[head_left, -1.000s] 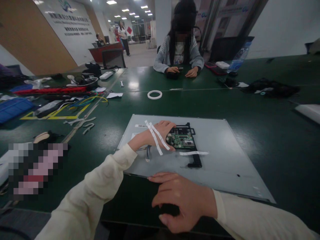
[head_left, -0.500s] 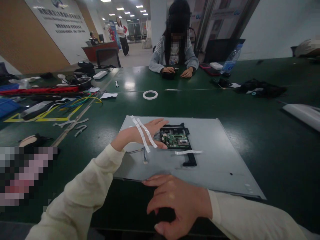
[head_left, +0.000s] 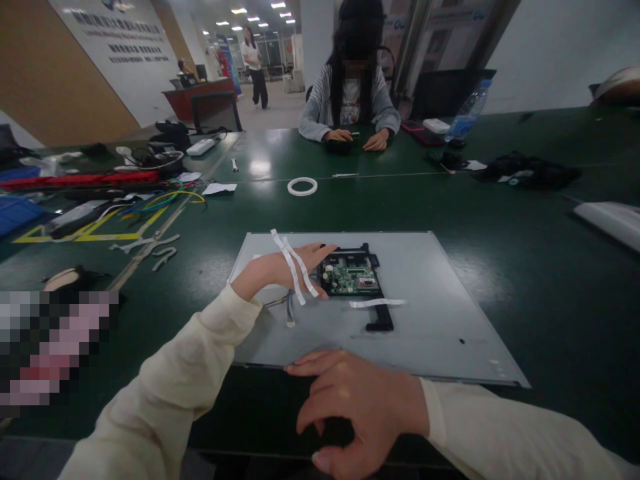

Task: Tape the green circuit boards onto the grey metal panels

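Observation:
A flat grey panel (head_left: 430,333) lies on the green table, with a green circuit board (head_left: 350,279) in a black frame (head_left: 384,317) on it. My left hand (head_left: 283,267) rests at the board's left edge, fingers spread, with two white tape strips (head_left: 295,267) stuck across its back. Another white strip (head_left: 370,303) crosses the frame's lower arm. Below my left hand, a short grey cable (head_left: 290,310) lies on the panel. My right hand (head_left: 350,407) is at the panel's near edge, fingers apart and curved, holding nothing.
A white tape ring (head_left: 302,187) and a small wrench (head_left: 235,165) lie beyond the panel. Cables and tools crowd the left side, near a blue bin (head_left: 20,212). Across the table sits a person (head_left: 350,100); a bottle (head_left: 470,110) stands to the right.
My left hand has shifted slightly right, its wrist a little flatter over the panel. The view has moved slightly. My right hand is nearly unchanged.

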`<state>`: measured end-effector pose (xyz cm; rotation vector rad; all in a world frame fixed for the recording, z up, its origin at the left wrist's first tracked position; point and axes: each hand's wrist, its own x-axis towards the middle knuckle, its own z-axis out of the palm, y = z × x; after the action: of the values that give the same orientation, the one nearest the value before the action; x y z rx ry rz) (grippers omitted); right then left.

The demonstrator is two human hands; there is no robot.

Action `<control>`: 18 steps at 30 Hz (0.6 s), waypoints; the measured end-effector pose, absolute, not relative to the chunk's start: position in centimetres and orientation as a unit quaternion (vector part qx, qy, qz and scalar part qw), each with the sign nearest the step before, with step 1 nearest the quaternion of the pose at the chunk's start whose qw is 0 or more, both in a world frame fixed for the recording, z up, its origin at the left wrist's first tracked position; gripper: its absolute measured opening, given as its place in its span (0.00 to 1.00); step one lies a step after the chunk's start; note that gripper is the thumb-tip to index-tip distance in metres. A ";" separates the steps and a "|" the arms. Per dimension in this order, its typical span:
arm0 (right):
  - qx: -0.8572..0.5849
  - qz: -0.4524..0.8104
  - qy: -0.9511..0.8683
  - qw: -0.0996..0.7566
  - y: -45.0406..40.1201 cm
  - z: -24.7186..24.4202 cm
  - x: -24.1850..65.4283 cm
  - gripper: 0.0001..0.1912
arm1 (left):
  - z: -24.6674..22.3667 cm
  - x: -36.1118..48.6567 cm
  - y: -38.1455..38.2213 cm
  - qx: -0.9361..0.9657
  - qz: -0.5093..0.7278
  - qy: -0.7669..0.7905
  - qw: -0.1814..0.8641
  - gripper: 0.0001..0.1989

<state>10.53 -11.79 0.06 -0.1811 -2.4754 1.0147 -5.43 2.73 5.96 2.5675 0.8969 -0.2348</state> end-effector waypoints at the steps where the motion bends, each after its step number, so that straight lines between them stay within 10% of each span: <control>1: -0.065 0.367 -0.899 0.231 -11.8 0.0 10.5 0.16 | 6.0 -5.4 2.8 0.920 -0.083 0.321 0.207 0.50; 11: -0.061 0.347 -0.900 0.254 -11.9 0.2 10.5 0.15 | 8.1 -5.3 1.3 0.900 -0.119 0.384 0.168 0.47; 18: -0.065 0.329 -0.914 0.228 -11.9 0.2 10.5 0.11 | 12.6 -6.0 -0.8 0.837 -0.327 0.424 0.115 0.23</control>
<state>10.50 -11.87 0.25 -0.1780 -2.5171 0.9050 -6.03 -0.83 12.58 2.4514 1.2421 -0.9583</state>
